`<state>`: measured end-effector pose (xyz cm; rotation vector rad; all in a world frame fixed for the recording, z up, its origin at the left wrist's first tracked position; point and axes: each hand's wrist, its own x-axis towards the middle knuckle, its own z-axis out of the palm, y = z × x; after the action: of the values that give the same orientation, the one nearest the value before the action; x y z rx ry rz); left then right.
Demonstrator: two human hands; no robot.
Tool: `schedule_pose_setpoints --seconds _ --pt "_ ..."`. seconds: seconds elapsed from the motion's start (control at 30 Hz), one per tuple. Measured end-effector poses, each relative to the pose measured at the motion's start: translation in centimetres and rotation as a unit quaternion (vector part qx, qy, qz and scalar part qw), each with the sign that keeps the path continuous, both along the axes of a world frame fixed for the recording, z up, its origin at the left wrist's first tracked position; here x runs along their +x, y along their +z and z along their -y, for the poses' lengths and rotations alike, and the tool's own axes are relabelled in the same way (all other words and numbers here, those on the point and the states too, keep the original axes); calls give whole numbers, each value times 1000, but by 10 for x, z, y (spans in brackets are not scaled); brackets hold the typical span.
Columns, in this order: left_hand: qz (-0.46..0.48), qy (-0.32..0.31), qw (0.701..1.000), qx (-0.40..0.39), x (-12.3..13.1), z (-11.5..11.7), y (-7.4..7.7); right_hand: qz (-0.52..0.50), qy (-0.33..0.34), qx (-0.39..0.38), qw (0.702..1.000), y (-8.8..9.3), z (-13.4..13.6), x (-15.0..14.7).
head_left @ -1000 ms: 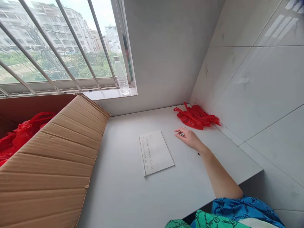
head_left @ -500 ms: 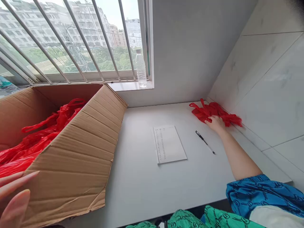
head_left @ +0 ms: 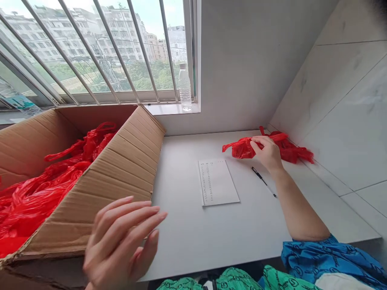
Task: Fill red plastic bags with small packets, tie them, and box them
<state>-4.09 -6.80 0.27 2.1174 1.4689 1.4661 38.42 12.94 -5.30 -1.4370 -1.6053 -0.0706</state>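
Note:
My right hand (head_left: 267,153) is closed on a red plastic bag (head_left: 242,148) at the back right of the white table (head_left: 181,237). Another piece of red plastic bag (head_left: 292,149) lies beside it against the tiled wall. In front of the cardboard box (head_left: 117,161), my left hand (head_left: 123,237) hovers empty, its fingers stretched out. More red plastic bags (head_left: 57,189) are heaped inside the box. Left of my right forearm lie a black and clear pen (head_left: 263,181) and a white sheet of paper (head_left: 219,183) with columns of small writing.
On the sill of the barred window stands a clear water bottle (head_left: 185,88). A second bottle (head_left: 22,102) with a teal label lies behind the box. The grey wall (head_left: 242,60) and the tiled wall (head_left: 347,112) bound the table at the back and right.
My right hand has drawn a red bag leftward from the pile by the wall. My left hand has come from the box's left side to its front, over the table edge.

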Motion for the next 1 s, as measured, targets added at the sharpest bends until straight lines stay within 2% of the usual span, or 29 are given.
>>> schedule_pose_setpoints --seconds 0.03,0.1,0.13,0.2,0.27,0.37,0.47,0.6,0.7,0.87,1.0 --pt "-73 -63 989 112 22 -8 -7 -30 26 -8 999 6 6 -15" --pt "-135 -151 971 127 62 -29 -20 -84 86 -30 992 13 19 -42" --pt "-142 -172 967 122 79 -40 -26 -98 117 -43 987 14 26 -52" --pt "-133 -172 970 107 102 -61 -38 -97 185 -83 974 11 38 -68" --pt "-111 -130 981 91 112 -80 -49 -77 252 -150 953 2 49 -78" --pt "-92 -41 994 36 113 -102 -67 -62 303 -231 923 -18 58 -85" --pt "-130 -9 991 -36 113 -119 -83 -69 301 -237 921 -33 61 -88" --pt "-189 -21 978 -90 112 -132 -102 -91 288 -201 932 -41 63 -94" --pt "-193 -34 975 -104 107 -135 -111 -75 266 -159 948 -45 63 -99" --pt "-149 -57 982 -102 101 -134 -113 -20 213 -123 969 -54 62 -109" --pt "-159 -95 979 -80 104 -133 -114 5 232 -111 966 -57 64 -115"
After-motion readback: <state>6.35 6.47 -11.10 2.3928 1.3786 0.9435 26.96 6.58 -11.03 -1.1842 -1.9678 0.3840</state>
